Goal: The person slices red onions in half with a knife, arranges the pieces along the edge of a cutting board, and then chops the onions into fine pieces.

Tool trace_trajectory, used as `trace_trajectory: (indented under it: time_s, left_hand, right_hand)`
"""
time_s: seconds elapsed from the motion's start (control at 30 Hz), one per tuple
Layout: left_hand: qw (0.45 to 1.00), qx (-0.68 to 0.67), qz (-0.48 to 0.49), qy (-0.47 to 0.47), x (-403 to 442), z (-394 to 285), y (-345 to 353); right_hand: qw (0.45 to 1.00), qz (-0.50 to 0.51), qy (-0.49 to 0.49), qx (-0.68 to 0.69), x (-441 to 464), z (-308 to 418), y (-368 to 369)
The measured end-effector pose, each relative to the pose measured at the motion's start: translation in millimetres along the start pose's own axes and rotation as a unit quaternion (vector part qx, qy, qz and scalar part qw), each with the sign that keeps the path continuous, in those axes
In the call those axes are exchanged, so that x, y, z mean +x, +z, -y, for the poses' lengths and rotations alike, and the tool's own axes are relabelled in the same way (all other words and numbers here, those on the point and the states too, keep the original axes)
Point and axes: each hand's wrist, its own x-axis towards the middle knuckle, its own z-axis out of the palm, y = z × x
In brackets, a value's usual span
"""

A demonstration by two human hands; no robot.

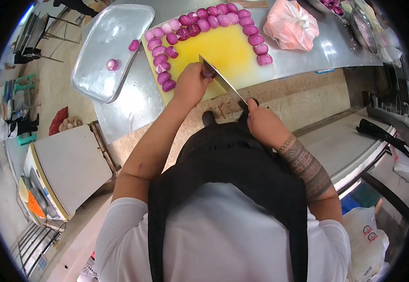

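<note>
L hand (190,84): upper centre of frame, over lower L part of the yellow board (228,47). Fingers curled in, narrow grip on a small purple onion (209,72); back of hand up, fingertips pointing R toward the blade. Onion mostly hidden by fingers, sits just beside knife (225,83); can't tell if edge touches it. L forearm runs diag. from lower L up to centre, elbow bent & out to the side.

R hand (265,123): R of centre, lower in frame than L, off the board's near edge. Closed round knife handle, thumb fwd along it. Blade runs diag. up & L, tip above L fingers, lower part past board edge. R forearm comes up & L from lower R, elbow bent, out from body. Both hands in front of my black apron (223,150), near each other, not touching.

Surroundings: purple onions (164,78) lined along L, top & R edges of board, approx. a U turned upside down; a few extra inside at upper L. Clear tray (115,23), upper L, w/ one onion inside, another at its R side. Tied pink bag (291,26) upper R of board. Bowl w/ purple pieces at top R, cut by frame edge. All on metal table (141,105).
</note>
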Motion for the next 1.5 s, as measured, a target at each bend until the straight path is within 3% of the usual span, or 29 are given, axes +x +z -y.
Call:
trace_trajectory:
  time_s: [0.17, 0.27, 0.37, 0.47, 0.57, 0.77, 0.87, 1.07, 1.17, 1.27, 1.5]
  left_hand:
    - [1.000, 0.000, -0.012, 0.026, 5, 1, 4]
    - [0.995, -0.013, -0.051, 0.083, 11, 3, 15]
    - [0.996, 0.002, -0.018, 0.093, 17, 7, 21]
    - [0.996, 0.026, -0.046, 0.079, 14, 0, 20]
    - [0.996, 0.051, 0.014, 0.072, 12, -7, 12]
    - [0.995, 0.068, 0.033, 0.067, 19, -10, 11]
    - [0.995, 0.064, 0.043, 0.064, 21, -4, 14]
    - [0.997, 0.049, 0.036, 0.055, 21, -3, 12]
    - [0.997, 0.044, 0.024, 0.054, 21, 0, 15]
    - [0.997, 0.035, 0.022, 0.059, 20, 0, 12]
    - [0.998, 0.027, 0.034, 0.040, 21, 4, 9]
  right_hand:
    - [0.995, -0.074, -0.033, 0.066, -17, -17, -1]
    - [0.997, -0.050, 0.023, 0.048, -26, -10, -10]
    - [0.997, -0.035, 0.060, 0.033, -32, -1, -13]
    - [0.998, -0.049, 0.042, 0.027, -31, -6, -2]
    - [0.997, -0.035, 0.059, 0.030, -29, -8, 0]
    - [0.998, -0.043, 0.040, 0.027, -37, 15, -30]
    - [0.998, -0.016, 0.050, 0.026, -24, 0, 3]
    - [0.998, -0.015, 0.050, 0.026, -35, 24, -37]
    - [0.998, 0.005, 0.051, 0.024, -17, 3, 6]
    - [0.999, -0.014, 0.043, 0.017, -27, 25, -22]
    - [0.998, 0.008, 0.064, 0.017, -19, 13, 8]
